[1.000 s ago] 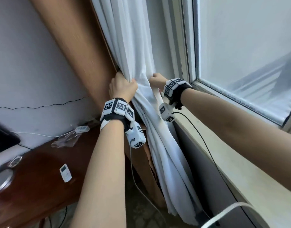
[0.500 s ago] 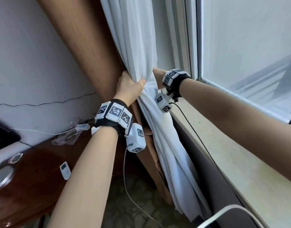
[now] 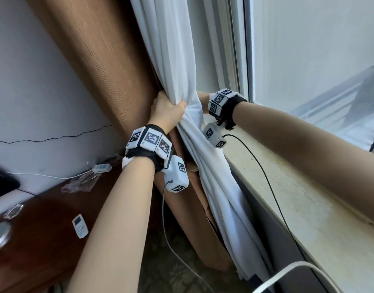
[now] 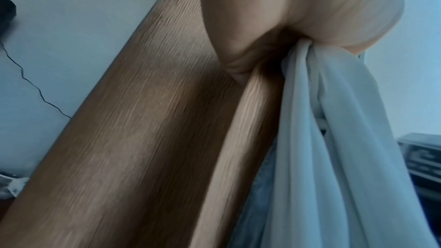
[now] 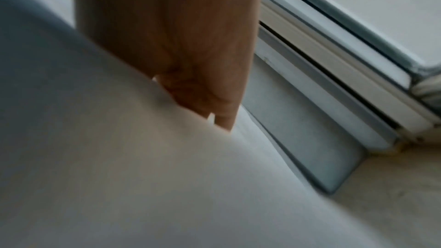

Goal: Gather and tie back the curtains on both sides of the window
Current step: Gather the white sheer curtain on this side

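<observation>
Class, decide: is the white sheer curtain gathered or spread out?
Gathered. The white sheer curtain narrows into a bunch where the left hand grips it, folds hanging below.

The right hand [image 5: 181, 59] reaches down from the top of the blurred view, its fingers [image 5: 224, 118] extended against the soft white fabric curtain [image 5: 143, 176], which fills the lower left. To the right runs the white window frame [image 5: 334, 67], above the pale stone windowsill [image 5: 393, 195] at the lower right corner.
</observation>
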Demonstrator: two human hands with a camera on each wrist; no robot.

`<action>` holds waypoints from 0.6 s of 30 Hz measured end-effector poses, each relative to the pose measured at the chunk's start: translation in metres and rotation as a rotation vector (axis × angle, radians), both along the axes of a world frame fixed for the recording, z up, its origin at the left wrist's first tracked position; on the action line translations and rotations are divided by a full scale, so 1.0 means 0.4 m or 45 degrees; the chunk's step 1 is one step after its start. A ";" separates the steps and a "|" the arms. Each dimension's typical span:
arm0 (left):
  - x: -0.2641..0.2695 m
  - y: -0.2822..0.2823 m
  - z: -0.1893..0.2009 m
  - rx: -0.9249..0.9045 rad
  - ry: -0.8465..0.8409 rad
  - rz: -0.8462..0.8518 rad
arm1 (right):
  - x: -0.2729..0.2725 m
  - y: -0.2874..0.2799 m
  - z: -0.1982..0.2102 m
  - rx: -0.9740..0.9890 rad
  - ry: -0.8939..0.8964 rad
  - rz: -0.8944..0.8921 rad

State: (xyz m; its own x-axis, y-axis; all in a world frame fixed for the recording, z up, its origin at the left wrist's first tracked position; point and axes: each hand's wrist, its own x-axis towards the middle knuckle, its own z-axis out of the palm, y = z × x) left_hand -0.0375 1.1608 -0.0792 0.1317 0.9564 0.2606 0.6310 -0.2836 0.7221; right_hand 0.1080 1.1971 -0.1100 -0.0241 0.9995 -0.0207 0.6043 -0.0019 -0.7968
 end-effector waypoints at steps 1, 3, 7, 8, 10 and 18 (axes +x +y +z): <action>-0.008 0.005 0.000 0.009 0.020 0.019 | 0.005 0.036 -0.010 0.078 -0.054 -0.058; -0.028 0.015 0.003 0.016 0.091 0.083 | 0.004 0.049 -0.004 0.153 -0.109 -0.137; -0.069 0.012 0.008 0.081 0.208 0.247 | 0.059 0.023 -0.012 0.263 -0.287 -0.328; -0.076 0.005 0.009 0.101 0.226 0.286 | 0.075 0.015 -0.021 0.281 -0.313 -0.353; -0.082 -0.009 0.010 0.139 0.254 0.353 | 0.086 -0.023 -0.036 0.375 -0.347 -0.383; -0.047 -0.032 0.014 0.170 0.322 0.368 | -0.021 -0.207 -0.075 0.760 -0.477 -0.096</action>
State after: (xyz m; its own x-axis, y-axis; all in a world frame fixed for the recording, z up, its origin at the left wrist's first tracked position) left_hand -0.0563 1.1479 -0.0735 -0.0614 0.9235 0.3786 0.8516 -0.1494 0.5025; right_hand 0.0996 1.1143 -0.1399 -0.0530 0.8416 0.5375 0.8534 0.3177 -0.4132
